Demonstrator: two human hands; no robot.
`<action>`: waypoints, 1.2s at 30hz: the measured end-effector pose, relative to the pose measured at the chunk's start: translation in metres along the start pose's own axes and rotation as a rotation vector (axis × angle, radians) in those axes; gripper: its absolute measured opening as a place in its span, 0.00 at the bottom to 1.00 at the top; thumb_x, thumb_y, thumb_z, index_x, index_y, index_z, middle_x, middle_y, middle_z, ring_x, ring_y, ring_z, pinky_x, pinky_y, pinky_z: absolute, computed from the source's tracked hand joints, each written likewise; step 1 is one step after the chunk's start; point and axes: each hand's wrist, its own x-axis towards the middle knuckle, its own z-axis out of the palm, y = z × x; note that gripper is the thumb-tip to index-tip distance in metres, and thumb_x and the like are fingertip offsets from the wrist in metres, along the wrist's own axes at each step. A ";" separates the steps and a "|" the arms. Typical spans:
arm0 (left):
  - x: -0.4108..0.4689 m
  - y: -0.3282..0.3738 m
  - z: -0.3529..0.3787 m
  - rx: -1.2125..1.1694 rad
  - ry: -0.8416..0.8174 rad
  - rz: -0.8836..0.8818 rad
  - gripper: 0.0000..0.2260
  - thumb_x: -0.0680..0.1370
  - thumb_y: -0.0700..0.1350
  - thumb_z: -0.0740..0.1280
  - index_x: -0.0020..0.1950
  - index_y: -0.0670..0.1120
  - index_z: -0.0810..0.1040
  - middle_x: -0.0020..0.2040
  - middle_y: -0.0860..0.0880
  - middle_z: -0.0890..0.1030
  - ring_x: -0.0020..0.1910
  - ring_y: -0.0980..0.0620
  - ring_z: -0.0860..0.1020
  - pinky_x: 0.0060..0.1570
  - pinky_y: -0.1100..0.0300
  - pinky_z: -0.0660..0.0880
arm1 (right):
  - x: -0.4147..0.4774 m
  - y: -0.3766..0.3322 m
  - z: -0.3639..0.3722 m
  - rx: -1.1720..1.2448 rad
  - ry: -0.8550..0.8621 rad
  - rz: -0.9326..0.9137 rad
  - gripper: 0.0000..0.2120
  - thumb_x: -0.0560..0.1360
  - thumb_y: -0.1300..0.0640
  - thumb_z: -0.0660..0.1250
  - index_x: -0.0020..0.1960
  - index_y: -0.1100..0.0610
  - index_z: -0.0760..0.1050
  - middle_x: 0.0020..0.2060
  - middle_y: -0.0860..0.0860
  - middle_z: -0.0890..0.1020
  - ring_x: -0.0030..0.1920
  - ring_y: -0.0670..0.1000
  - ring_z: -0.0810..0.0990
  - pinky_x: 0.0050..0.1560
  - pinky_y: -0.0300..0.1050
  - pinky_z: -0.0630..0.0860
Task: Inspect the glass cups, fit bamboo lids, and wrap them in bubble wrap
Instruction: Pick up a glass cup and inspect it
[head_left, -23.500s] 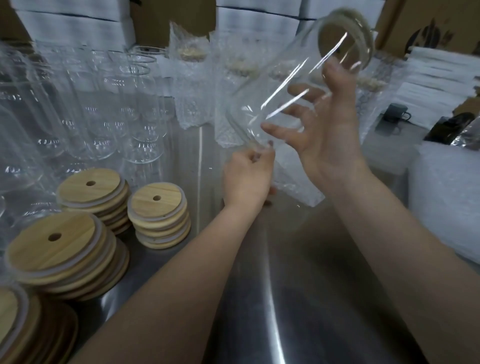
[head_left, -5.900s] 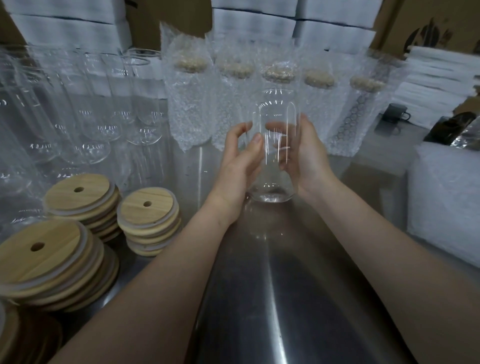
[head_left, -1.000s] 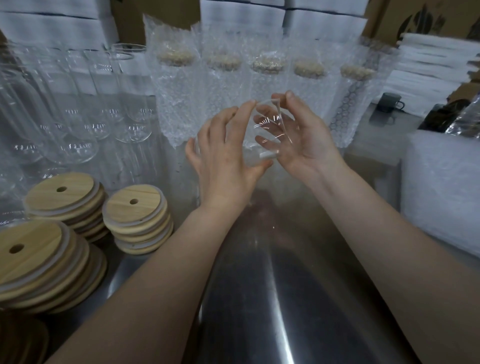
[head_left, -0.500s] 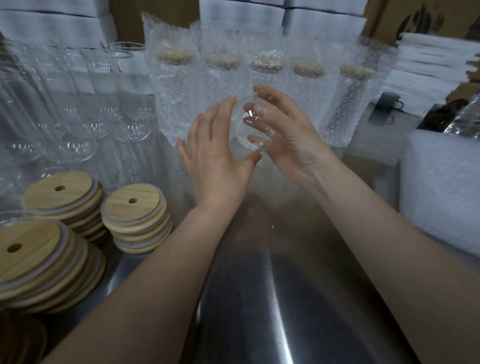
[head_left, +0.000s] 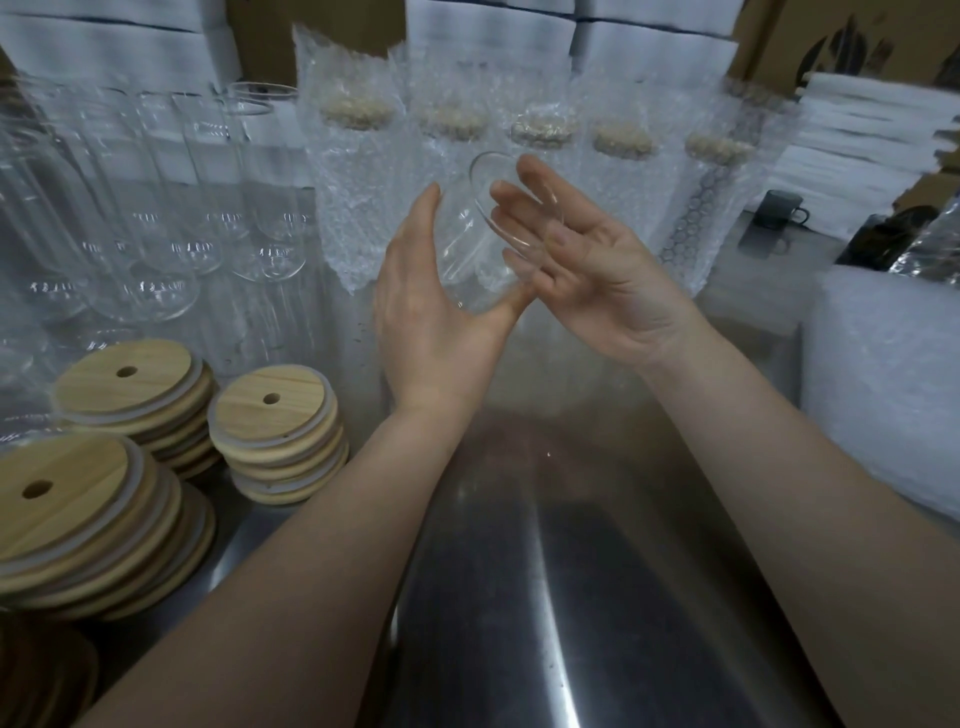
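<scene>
Cradling an empty cup (head_left: 467, 244), tilted with its rim toward the right, above the table (head_left: 571, 597) between left hand (head_left: 431, 322) and right hand (head_left: 597, 270) — fingers of both straight, pressing, not curling — with lidded wrapped cups (head_left: 353, 182) behind and bare cups (head_left: 260, 208), empty, beside lid stacks (head_left: 275, 426) at left.

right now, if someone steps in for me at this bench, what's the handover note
Left hand: open, straight fingers and thumb under the tilted glass cup.
Right hand: open, fingers at the cup's rim. The cup is carried between both hands, with no lid on it.
Bamboo lids: in stacks at near left. Bare cups: standing behind them.
Done: five lidded, wrapped cups in a row at the back.
Left: finish inspecting this cup, fit a lid, wrap it, then do the bare cups.
</scene>
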 end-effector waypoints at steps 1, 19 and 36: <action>0.000 0.000 0.000 0.001 0.001 0.008 0.42 0.67 0.58 0.78 0.76 0.49 0.63 0.72 0.51 0.71 0.71 0.56 0.68 0.71 0.54 0.66 | 0.000 0.000 -0.002 0.010 -0.001 0.002 0.28 0.69 0.58 0.69 0.69 0.53 0.68 0.67 0.51 0.73 0.74 0.52 0.67 0.74 0.48 0.62; -0.005 0.006 -0.002 0.261 -0.159 0.220 0.40 0.66 0.53 0.78 0.75 0.51 0.67 0.72 0.50 0.72 0.72 0.46 0.69 0.67 0.36 0.63 | 0.005 -0.002 -0.008 0.113 0.383 0.077 0.10 0.74 0.50 0.70 0.44 0.55 0.72 0.40 0.51 0.84 0.44 0.51 0.84 0.51 0.54 0.82; -0.006 0.003 0.002 0.340 -0.057 0.195 0.39 0.64 0.50 0.79 0.73 0.54 0.69 0.70 0.52 0.73 0.70 0.46 0.69 0.66 0.34 0.62 | -0.001 -0.002 0.008 -0.064 0.207 0.000 0.19 0.68 0.55 0.72 0.57 0.54 0.71 0.51 0.52 0.75 0.53 0.53 0.76 0.58 0.51 0.76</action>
